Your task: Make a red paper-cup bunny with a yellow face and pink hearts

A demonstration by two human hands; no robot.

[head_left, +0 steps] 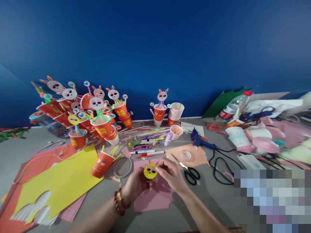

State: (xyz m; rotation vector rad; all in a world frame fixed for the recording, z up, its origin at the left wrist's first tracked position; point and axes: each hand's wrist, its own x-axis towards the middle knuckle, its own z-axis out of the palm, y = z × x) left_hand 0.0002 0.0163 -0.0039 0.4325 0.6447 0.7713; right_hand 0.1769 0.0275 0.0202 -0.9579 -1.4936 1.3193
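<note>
My left hand (136, 186), with a red bead bracelet on its wrist, holds a small yellow paper disc with a drawn face (150, 171) from below. My right hand (171, 173) pinches the disc's right edge with its fingertips. Both hands hover above a pink paper sheet (152, 197) on the grey table (211, 197). Black-handled scissors (190, 173) lie just right of my right hand. A red paper cup (101, 164) lies tipped on its side to the left, next to a clear tape ring (122, 166).
Several red cups topped with paper rabbit heads (97, 113) crowd the back left. Yellow paper (63, 181) and orange paper lie front left. Markers and straws (148, 142), a blue glue gun (200, 140) with black cord, stacked cups (175, 114), a bottle (232, 108) and pink clutter sit behind and right.
</note>
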